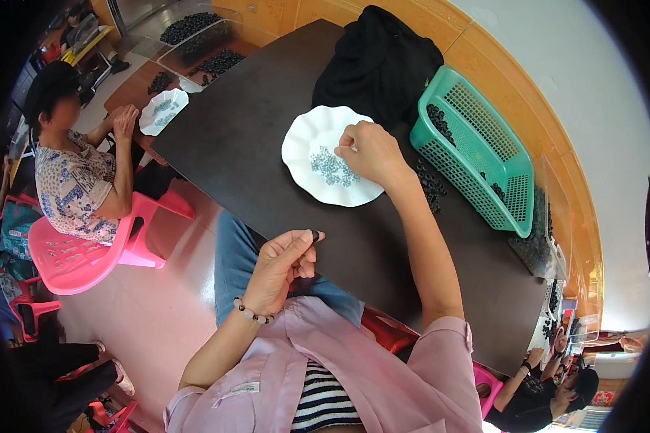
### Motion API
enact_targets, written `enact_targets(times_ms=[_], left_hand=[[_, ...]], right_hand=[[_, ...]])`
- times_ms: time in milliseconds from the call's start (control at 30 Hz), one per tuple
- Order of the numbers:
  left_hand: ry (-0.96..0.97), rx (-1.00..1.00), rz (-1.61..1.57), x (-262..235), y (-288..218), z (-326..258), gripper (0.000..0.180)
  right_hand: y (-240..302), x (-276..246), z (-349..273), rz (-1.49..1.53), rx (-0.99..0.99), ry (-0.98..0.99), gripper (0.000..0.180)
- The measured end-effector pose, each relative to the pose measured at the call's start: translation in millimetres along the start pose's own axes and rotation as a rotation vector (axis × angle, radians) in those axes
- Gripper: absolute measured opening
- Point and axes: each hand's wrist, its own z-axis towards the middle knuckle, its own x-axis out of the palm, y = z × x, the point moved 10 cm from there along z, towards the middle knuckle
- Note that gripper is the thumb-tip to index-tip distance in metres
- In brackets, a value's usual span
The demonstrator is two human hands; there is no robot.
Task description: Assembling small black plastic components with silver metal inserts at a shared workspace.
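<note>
My left hand (285,263) is raised near the table's front edge and pinches a small black ring (315,234) between thumb and fingertips. A beaded bracelet sits on that wrist. My right hand (372,151) reaches over a white scalloped plate (303,148) with its fingertips closed at the plate's right rim, above a heap of small grey metal pieces (332,167). Whether a piece is between those fingers is hidden. More small black rings (432,186) lie loose on the dark table (245,123) to the right of that hand.
A teal plastic basket (484,155) with black rings in it stands tilted at the right. A black cloth bundle (379,65) lies behind the plate. At the left a person sits on a pink chair (79,260) beside another white plate (162,110). Clear trays of black parts (202,43) stand at the back.
</note>
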Motion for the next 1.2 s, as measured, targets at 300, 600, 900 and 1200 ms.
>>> enact_targets(times_ms=[300,600,900,1200], left_hand=[[0.019,-0.008,-0.042,-1,-1,-2,0.028],[0.137,-0.093,-0.195,36,0,-14,0.032],[0.209,-0.062,-0.403,45,2,-21,0.021],[0.231,-0.09,-0.47,42,3,-25,0.024]], right_hand=[[-3,-11,-34,0.921,0.118,0.063,0.02],[41,7,-101,1.506,0.144,0.261,0.022],[76,9,-111,1.602,0.095,0.406,0.015],[83,8,-112,1.57,0.028,0.396,0.011]])
